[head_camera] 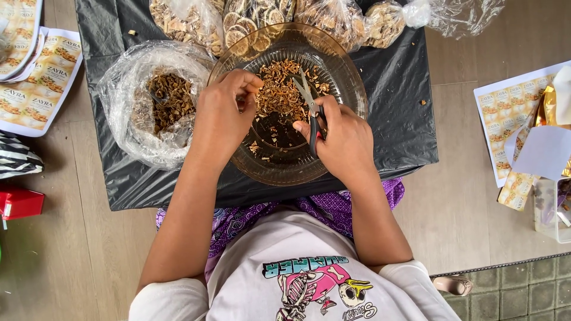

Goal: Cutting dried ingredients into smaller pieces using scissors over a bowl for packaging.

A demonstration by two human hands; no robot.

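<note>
A clear brownish glass bowl [348, 77] sits on a black plastic sheet [398, 101] and holds a heap of small dried orange-brown pieces [279, 89]. My right hand [342, 139] grips black-handled scissors [310, 107], blades pointing up over the heap. My left hand [223, 113] hovers over the bowl's left side, fingertips pinched on a small dried piece that I can barely see. Left of the bowl lies an open clear plastic bag [134, 89] of dark dried strips [169, 98].
Clear bags of dried slices [333, 21] line the sheet's far edge. Printed label sheets lie at the left [41, 77] and right [505, 107] on the wooden floor. A clear plastic box [550, 208] and gold pouches [517, 190] are at right. A red object [21, 202] sits at left.
</note>
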